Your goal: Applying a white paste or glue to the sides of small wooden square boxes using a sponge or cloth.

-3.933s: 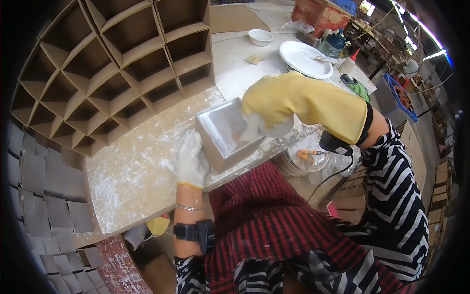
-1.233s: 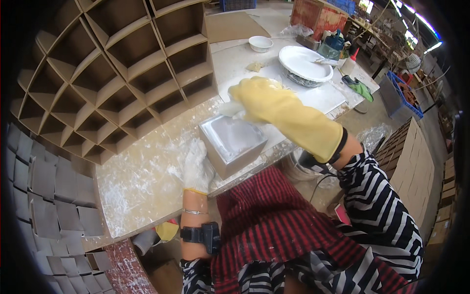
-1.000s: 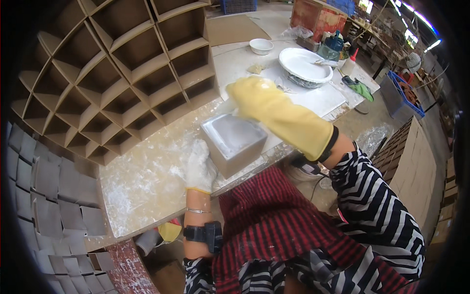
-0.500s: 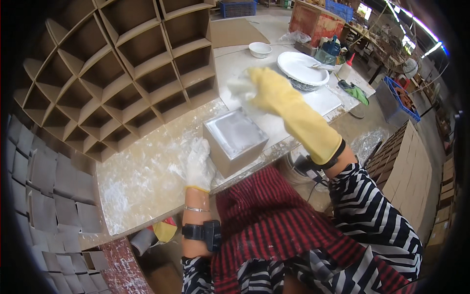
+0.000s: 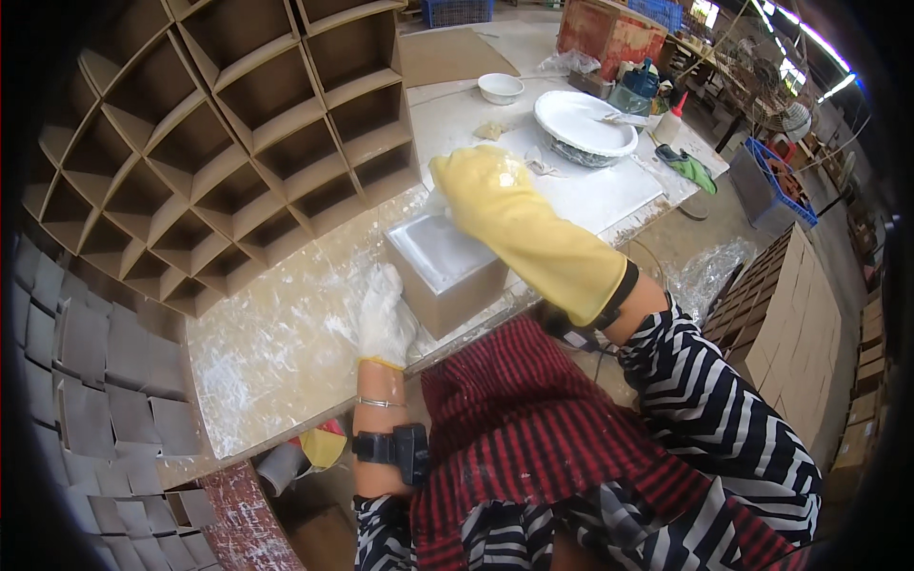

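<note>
A brown box (image 5: 447,303) with a shiny, wet-looking grey-white top stands at the front edge of the worktable. My left hand (image 5: 386,319), in a white knit glove, presses against its left side with bent fingers; some fingertips are hidden. Over the far right part of the top is my right hand (image 5: 481,195), in a long yellow rubber glove. Its closed fingers hold a whitish wad (image 5: 436,202), mostly covered by the glove, its material unclear. Beyond, a wide dish of white paste (image 5: 581,119) sits on a dark basin with a flat tool resting at its rim.
A tall brown grid of compartments (image 5: 276,124) rises at the back left. A small white bowl (image 5: 501,88), a yellowish scrap (image 5: 490,130), a red-tipped bottle (image 5: 670,122) and a green-and-dark glove (image 5: 685,168) lie farther back. Stacked grey-brown boxes (image 5: 90,414) fill the left side.
My right hand has come down and nearer, from above the table beyond the box onto its top. The left hand stays at the box's side. The view has shifted slightly.
</note>
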Available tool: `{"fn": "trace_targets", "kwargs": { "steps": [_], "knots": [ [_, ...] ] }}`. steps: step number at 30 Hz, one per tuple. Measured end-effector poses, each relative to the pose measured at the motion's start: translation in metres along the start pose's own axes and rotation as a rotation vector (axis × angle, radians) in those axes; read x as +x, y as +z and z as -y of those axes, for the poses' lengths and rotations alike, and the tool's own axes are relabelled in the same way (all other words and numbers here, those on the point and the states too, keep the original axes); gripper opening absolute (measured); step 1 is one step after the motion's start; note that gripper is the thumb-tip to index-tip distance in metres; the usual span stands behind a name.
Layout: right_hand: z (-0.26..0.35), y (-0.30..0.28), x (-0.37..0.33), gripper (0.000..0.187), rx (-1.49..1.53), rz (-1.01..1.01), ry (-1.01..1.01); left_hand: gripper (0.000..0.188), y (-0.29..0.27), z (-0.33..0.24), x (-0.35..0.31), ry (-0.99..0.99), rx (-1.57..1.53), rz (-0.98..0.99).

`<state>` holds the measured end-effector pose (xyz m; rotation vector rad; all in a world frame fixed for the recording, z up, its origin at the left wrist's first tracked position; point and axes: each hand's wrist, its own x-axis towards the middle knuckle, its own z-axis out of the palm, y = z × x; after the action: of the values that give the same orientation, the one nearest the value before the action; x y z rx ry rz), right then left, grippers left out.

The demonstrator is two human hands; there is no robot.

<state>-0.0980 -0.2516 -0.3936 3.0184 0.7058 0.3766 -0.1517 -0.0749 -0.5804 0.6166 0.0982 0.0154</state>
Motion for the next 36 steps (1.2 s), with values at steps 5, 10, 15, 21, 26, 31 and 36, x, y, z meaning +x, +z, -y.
{"fn": "trace_targets", "kwargs": {
  "steps": [5,10,15,21,26,31,36],
  "knots": [
    [-0.008,-0.013,-0.016,0.031,0.043,0.053,0.056,0.031,0.000,0.005,-0.003,0.093,0.143,-0.004],
    [-0.019,-0.039,-0.014,0.037,-0.034,0.405,0.062,0.030,0.025,-0.005,-0.017,0.061,0.152,0.097],
    [-0.017,-0.046,-0.007,0.041,0.147,0.202,0.229,0.029,0.011,-0.006,-0.014,0.053,0.138,0.092],
    [-0.010,-0.036,-0.033,0.039,0.007,0.322,0.113,0.029,0.022,-0.005,-0.018,0.064,0.160,0.096],
    [-0.042,-0.040,-0.028,0.049,0.278,0.134,0.013,0.028,0.023,-0.002,-0.013,-0.019,0.085,0.075],
    [-0.020,0.003,-0.013,0.047,0.300,-0.191,-0.231,0.028,0.017,-0.010,-0.017,0.002,0.075,0.065],
    [-0.014,0.024,-0.034,0.038,0.383,-0.270,-0.474,0.022,0.011,-0.003,-0.005,-0.026,0.065,0.048]
  ]
}}
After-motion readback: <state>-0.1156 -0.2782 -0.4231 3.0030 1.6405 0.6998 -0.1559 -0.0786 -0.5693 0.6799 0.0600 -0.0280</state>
